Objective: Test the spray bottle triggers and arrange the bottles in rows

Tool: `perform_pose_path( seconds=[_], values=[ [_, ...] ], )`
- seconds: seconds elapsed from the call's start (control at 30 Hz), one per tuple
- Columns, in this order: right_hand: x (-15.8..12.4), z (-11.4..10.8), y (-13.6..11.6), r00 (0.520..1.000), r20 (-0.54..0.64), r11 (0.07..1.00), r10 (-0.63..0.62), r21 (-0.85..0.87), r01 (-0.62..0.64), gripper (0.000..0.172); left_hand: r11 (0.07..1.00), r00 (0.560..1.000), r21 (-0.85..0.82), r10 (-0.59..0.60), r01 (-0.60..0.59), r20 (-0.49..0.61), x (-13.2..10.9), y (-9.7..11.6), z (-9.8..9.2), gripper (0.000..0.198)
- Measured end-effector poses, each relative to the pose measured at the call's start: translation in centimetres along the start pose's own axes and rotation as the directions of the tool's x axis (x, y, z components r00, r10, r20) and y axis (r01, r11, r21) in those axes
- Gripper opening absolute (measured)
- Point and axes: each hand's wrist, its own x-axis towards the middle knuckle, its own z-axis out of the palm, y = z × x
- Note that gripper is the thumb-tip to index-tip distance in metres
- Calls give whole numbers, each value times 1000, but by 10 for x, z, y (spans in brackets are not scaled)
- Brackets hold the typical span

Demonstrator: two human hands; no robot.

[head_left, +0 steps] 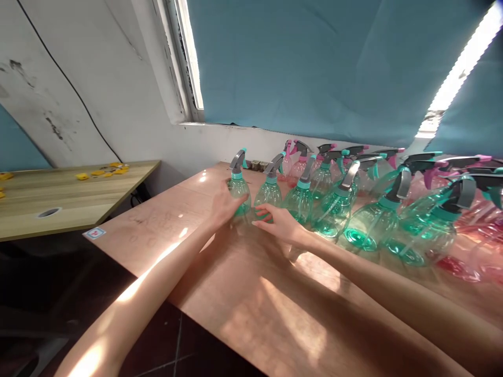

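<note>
My left hand (228, 201) is wrapped round the body of the leftmost green spray bottle (240, 187), which stands upright on the wooden table (236, 293). Close to the right, my right hand (277, 222) has its fingers apart, in front of the second green spray bottle (269, 192); nothing is in its grip. More green bottles (299, 201) with grey and teal spray heads line up to the right. Each of the nearer ones on the right shows some green liquid at its bottom.
Pink spray bottles (299, 166) stand behind and to the right. Small dark items (257, 166) lie by the wall. A second table (70, 196) at the left holds yellow pieces (113, 168). A number label (94, 233) marks the wooden table's left corner.
</note>
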Motion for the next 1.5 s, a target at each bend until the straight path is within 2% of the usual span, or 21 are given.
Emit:
perform_pose_path(
  seconds=[0.2,0.3,0.37,0.43,0.5,0.7,0.77,0.87,1.03,1.07,1.13,1.23,1.37,1.5],
  values=[
    [-17,-3,-5,999,21,999,31,44,-31,44,1000,999,24,-21,20,33,-36,8,-27,68],
    [-35,-4,-6,999,31,997,6,72,-8,65,1000,998,21,-23,22,66,-60,22,-32,74],
    [-50,-5,-4,999,38,995,-34,92,31,83,1000,997,9,-11,10,80,-77,35,-28,74],
    [-66,-8,-1,997,31,994,-65,93,61,96,1000,994,-13,8,-7,105,-93,50,-19,72],
    [-82,-12,4,997,-13,995,-70,74,71,100,999,990,-36,23,-18,139,-108,67,-6,74],
    [-138,-41,33,978,-177,992,-110,35,118,85,997,957,-62,67,-52,281,-141,122,35,76],
    [-158,-57,42,976,-203,996,-77,22,83,82,995,935,-41,104,-95,338,-148,141,46,79],
    [-188,-83,54,976,-212,999,-41,7,43,80,984,877,-71,180,-166,446,-153,170,64,78],
    [-223,-121,72,972,-223,996,73,-41,-84,89,988,834,-115,151,-105,530,-150,212,96,83],
    [-228,-127,75,972,-222,994,79,-55,-93,87,979,824,-170,185,-110,535,-147,220,103,83],
    [-234,-136,78,976,-214,995,48,-79,-66,81,959,831,-262,236,-113,505,-141,233,115,76],
    [-238,-145,81,978,-207,996,11,-89,-30,78,923,839,-357,305,-144,450,-133,251,129,52],
    [-241,-152,83,973,-230,995,25,-89,-47,79,897,842,-398,358,-191,403,-133,267,141,23],
    [-245,-157,88,969,-248,998,12,-58,-27,76,877,835,-430,393,-215,385,-135,275,150,25]
  ],
)
